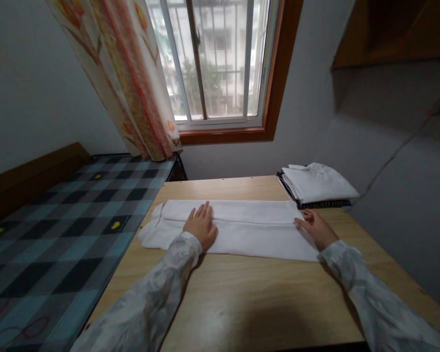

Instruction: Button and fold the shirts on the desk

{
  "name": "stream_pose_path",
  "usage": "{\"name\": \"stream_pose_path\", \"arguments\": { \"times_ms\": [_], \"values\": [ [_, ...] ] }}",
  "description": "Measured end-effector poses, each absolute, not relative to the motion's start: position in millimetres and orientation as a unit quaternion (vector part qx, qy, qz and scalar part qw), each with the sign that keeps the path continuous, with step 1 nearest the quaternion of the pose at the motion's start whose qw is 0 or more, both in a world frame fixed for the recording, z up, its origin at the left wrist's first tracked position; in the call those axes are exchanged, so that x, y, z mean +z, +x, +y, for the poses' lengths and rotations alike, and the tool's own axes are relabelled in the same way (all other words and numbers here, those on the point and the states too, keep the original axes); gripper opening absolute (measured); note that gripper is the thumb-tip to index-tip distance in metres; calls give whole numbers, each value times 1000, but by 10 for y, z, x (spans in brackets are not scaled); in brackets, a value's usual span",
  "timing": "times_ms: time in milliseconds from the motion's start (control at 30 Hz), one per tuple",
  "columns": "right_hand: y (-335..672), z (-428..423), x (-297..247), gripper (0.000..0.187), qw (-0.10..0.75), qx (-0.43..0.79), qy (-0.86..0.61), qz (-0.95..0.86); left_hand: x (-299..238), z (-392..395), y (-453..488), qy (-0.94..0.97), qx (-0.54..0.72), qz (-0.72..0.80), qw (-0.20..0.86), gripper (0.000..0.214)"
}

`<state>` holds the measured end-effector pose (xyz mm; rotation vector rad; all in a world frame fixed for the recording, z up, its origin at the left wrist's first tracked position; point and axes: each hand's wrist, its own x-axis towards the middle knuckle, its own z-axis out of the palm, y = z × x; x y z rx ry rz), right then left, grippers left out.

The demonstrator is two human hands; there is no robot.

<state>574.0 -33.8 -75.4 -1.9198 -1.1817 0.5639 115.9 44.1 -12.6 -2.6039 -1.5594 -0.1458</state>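
A folded white garment (pixel 253 239) lies lengthwise across the wooden table (pixel 220 303), with a crease running along it and a rumpled left end. My left hand (pixel 201 227) rests flat on it, left of the middle, fingers extended. At the garment's right end is my right hand (pixel 317 230). Its thumb lies over the edge and its fingers are bent round there, closed on the cloth. The exact grip is partly hidden.
A stack of folded white clothes (pixel 319 183) with dark fabric beneath sits at the table's back right corner. A bed with a checked cover (pixel 77 234) adjoins on the left. Behind are a window (pixel 220 63) and a patterned curtain (pixel 132 78); a wooden shelf (pixel 396 44) hangs upper right.
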Motion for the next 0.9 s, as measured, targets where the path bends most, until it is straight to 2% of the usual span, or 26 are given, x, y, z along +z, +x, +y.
{"name": "stream_pose_path", "arguments": {
  "times_ms": [167, 300, 500, 700, 833, 900],
  "values": [
    [5835, -223, -587, 45, 368, 409, -712, -437, -307, 351, 1867, -926, -94, -366, -21, 74],
    [5767, -261, -485, 36, 413, 406, -674, -459, -530, 437, 2064, -927, -115, -352, -60, 75],
    [5530, -293, -249, 43, 494, 472, -591, -429, -559, 459, 2032, -927, -119, -352, -56, 72],
    [5032, -239, 118, 56, 465, 545, -503, -483, -468, 433, 2018, -924, -129, -350, -86, 68],
    [4735, -264, 244, 65, 421, 639, -390, -513, -401, 410, 2031, -905, -179, -363, -131, 55],
    [4706, -252, 211, 63, 409, 632, -382, -536, -338, 372, 2061, -890, -221, -365, -158, 49]
  ]
}}
